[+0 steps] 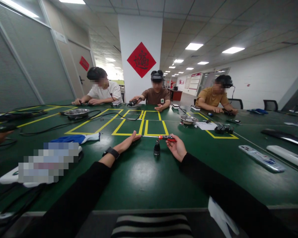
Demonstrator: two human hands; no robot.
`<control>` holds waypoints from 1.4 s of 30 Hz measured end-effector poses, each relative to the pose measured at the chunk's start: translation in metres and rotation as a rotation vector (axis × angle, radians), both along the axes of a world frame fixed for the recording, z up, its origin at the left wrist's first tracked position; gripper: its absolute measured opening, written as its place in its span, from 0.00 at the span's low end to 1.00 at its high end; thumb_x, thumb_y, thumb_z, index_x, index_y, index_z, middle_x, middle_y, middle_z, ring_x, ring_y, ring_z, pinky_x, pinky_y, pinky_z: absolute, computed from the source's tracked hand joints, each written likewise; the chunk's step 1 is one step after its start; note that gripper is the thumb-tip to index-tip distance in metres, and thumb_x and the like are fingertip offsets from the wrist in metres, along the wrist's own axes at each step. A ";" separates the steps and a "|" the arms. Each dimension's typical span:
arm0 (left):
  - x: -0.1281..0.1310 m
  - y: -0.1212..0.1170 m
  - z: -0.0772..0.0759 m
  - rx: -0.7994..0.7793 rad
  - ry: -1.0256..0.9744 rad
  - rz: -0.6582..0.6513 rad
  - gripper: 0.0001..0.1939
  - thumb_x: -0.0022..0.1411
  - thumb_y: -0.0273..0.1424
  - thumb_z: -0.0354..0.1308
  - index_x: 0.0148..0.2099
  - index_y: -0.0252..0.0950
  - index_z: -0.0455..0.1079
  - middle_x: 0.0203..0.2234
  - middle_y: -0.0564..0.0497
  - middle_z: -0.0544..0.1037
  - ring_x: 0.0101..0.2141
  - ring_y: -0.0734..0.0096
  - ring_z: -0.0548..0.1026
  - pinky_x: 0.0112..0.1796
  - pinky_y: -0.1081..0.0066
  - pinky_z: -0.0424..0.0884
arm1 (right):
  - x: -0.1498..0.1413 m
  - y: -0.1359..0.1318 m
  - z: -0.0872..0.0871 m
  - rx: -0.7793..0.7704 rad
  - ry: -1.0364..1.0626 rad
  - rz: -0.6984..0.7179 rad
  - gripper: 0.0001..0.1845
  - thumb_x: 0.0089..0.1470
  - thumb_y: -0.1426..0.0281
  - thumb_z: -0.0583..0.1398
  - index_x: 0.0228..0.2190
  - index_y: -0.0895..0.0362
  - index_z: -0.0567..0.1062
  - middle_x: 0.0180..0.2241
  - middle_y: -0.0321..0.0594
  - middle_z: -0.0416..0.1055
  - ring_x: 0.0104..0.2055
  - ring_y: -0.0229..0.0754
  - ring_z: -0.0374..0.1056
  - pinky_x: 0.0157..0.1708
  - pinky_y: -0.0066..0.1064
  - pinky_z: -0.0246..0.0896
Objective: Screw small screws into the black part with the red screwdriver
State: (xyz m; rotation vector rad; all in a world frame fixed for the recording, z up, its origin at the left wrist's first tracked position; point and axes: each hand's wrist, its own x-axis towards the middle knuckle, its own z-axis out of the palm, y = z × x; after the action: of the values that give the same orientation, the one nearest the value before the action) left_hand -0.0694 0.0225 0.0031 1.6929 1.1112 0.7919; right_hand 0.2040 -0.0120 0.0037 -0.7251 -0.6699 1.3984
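Observation:
In my right hand (177, 148) is a screwdriver (167, 138) with a red and black handle, held level between the thumb and fingers. Its thin metal shaft points left and ends close to my left hand (129, 142). That hand has its thumb raised and fingers stretched out; whether the tip touches it I cannot tell. On the green table (144, 191), just below the screwdriver, a small black cylindrical part with a metallic top (157, 148) stands upright between my hands. A dark watch (111, 152) is on my left wrist.
Left of my arm lie blue and white gloves (74, 138) and a blurred white package (47, 163). Metal bowls (77, 113) (188, 119), black parts (223, 129) and a clear blister pack (260, 158) sit farther out. Yellow tape marks the table. Several people sit around it.

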 end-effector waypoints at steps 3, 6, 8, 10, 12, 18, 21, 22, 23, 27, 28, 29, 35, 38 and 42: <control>0.005 -0.003 0.002 0.032 -0.012 0.000 0.39 0.61 0.54 0.29 0.59 0.30 0.58 0.57 0.42 0.61 0.58 0.62 0.59 0.58 0.64 0.49 | 0.001 0.000 0.001 -0.017 0.007 -0.006 0.04 0.50 0.69 0.59 0.28 0.56 0.68 0.24 0.35 0.73 0.23 0.34 0.69 0.22 0.23 0.65; 0.007 -0.003 0.004 0.231 0.031 0.024 0.34 0.61 0.53 0.36 0.55 0.34 0.65 0.54 0.44 0.67 0.55 0.59 0.63 0.57 0.62 0.52 | 0.001 -0.001 0.002 -0.018 -0.004 -0.003 0.05 0.49 0.69 0.59 0.28 0.56 0.67 0.24 0.36 0.73 0.23 0.35 0.69 0.21 0.24 0.65; 0.010 -0.001 0.004 0.388 0.091 0.033 0.28 0.59 0.51 0.44 0.49 0.36 0.70 0.52 0.46 0.70 0.53 0.60 0.65 0.56 0.62 0.54 | 0.001 -0.001 0.002 -0.010 -0.019 -0.005 0.05 0.49 0.69 0.59 0.28 0.56 0.67 0.24 0.36 0.73 0.23 0.35 0.69 0.21 0.24 0.66; 0.012 0.000 0.005 0.500 0.141 0.041 0.23 0.57 0.48 0.50 0.42 0.37 0.74 0.47 0.48 0.72 0.49 0.61 0.68 0.54 0.64 0.58 | 0.001 -0.001 0.001 0.001 -0.042 -0.011 0.06 0.48 0.68 0.60 0.28 0.56 0.67 0.24 0.36 0.72 0.23 0.35 0.69 0.22 0.26 0.66; 0.013 0.001 0.004 0.567 0.168 0.072 0.20 0.58 0.46 0.50 0.36 0.37 0.75 0.42 0.48 0.73 0.45 0.63 0.70 0.51 0.65 0.61 | 0.001 0.000 0.000 0.017 -0.078 -0.026 0.06 0.48 0.67 0.59 0.28 0.55 0.66 0.25 0.36 0.72 0.23 0.36 0.69 0.23 0.27 0.67; 0.014 -0.005 0.007 0.634 0.219 0.195 0.22 0.63 0.42 0.43 0.34 0.35 0.74 0.30 0.50 0.73 0.35 0.67 0.71 0.39 0.69 0.65 | -0.002 -0.002 0.000 0.113 -0.319 -0.107 0.08 0.45 0.67 0.59 0.27 0.55 0.64 0.29 0.38 0.71 0.28 0.38 0.69 0.30 0.32 0.67; 0.021 -0.012 0.010 0.645 0.237 0.229 0.24 0.64 0.42 0.39 0.32 0.34 0.72 0.23 0.52 0.71 0.28 0.69 0.69 0.32 0.71 0.63 | -0.004 -0.004 -0.001 0.171 -0.539 -0.160 0.12 0.37 0.73 0.62 0.23 0.55 0.62 0.30 0.35 0.68 0.28 0.37 0.65 0.30 0.31 0.64; 0.024 -0.015 0.011 0.653 0.247 0.229 0.25 0.64 0.43 0.39 0.30 0.34 0.71 0.21 0.52 0.70 0.26 0.70 0.68 0.30 0.72 0.62 | -0.004 -0.004 -0.002 0.188 -0.619 -0.181 0.13 0.34 0.75 0.62 0.22 0.55 0.61 0.29 0.34 0.66 0.28 0.36 0.63 0.30 0.31 0.62; 0.028 -0.018 0.011 0.666 0.257 0.227 0.26 0.64 0.43 0.38 0.27 0.34 0.70 0.20 0.53 0.69 0.25 0.70 0.68 0.30 0.72 0.62 | -0.004 -0.005 -0.003 0.206 -0.696 -0.202 0.13 0.32 0.77 0.62 0.20 0.56 0.61 0.28 0.33 0.64 0.28 0.36 0.62 0.31 0.30 0.61; 0.047 -0.032 0.014 0.736 0.305 0.180 0.27 0.66 0.41 0.36 0.20 0.35 0.62 0.17 0.53 0.66 0.23 0.71 0.66 0.29 0.72 0.60 | -0.004 -0.014 -0.004 0.270 -0.966 -0.230 0.13 0.30 0.82 0.60 0.18 0.56 0.62 0.28 0.33 0.58 0.29 0.37 0.57 0.34 0.31 0.56; 0.052 -0.036 0.015 0.757 0.318 0.159 0.26 0.66 0.41 0.36 0.20 0.36 0.61 0.17 0.53 0.65 0.23 0.71 0.65 0.29 0.72 0.59 | -0.004 -0.018 -0.002 0.295 -1.083 -0.227 0.13 0.31 0.82 0.60 0.18 0.56 0.63 0.28 0.34 0.58 0.29 0.37 0.56 0.35 0.32 0.55; 0.056 -0.041 0.016 0.778 0.330 0.137 0.25 0.66 0.40 0.36 0.21 0.36 0.61 0.17 0.53 0.65 0.23 0.71 0.65 0.29 0.72 0.59 | -0.004 -0.022 0.001 0.328 -1.240 -0.231 0.12 0.33 0.81 0.60 0.19 0.56 0.63 0.28 0.35 0.59 0.29 0.39 0.57 0.35 0.33 0.54; 0.074 -0.063 0.022 0.857 0.339 0.016 0.20 0.66 0.36 0.35 0.26 0.37 0.59 0.23 0.51 0.66 0.26 0.70 0.64 0.30 0.71 0.59 | -0.007 -0.041 0.038 0.755 -1.596 -0.406 0.02 0.51 0.70 0.57 0.29 0.55 0.67 0.34 0.44 0.66 0.40 0.48 0.59 0.41 0.38 0.53; 0.077 -0.066 0.023 0.853 0.319 -0.019 0.19 0.66 0.36 0.34 0.27 0.37 0.59 0.24 0.50 0.66 0.28 0.69 0.65 0.32 0.70 0.60 | -0.009 -0.045 0.049 0.986 -1.444 -0.280 0.04 0.55 0.68 0.54 0.32 0.55 0.68 0.34 0.42 0.68 0.40 0.45 0.61 0.43 0.36 0.54; 0.077 -0.067 0.022 0.832 0.305 -0.055 0.19 0.66 0.36 0.34 0.26 0.37 0.58 0.23 0.50 0.64 0.28 0.69 0.64 0.32 0.70 0.60 | -0.013 -0.047 0.045 1.053 -1.455 -0.218 0.05 0.54 0.66 0.57 0.30 0.54 0.71 0.32 0.40 0.70 0.40 0.44 0.62 0.44 0.38 0.51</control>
State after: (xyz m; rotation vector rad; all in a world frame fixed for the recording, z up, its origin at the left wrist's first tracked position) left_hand 0.0076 -0.0445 0.0247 2.5932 0.9810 1.0717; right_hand 0.1911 -0.0588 0.0483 -0.7907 -2.1250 -0.0462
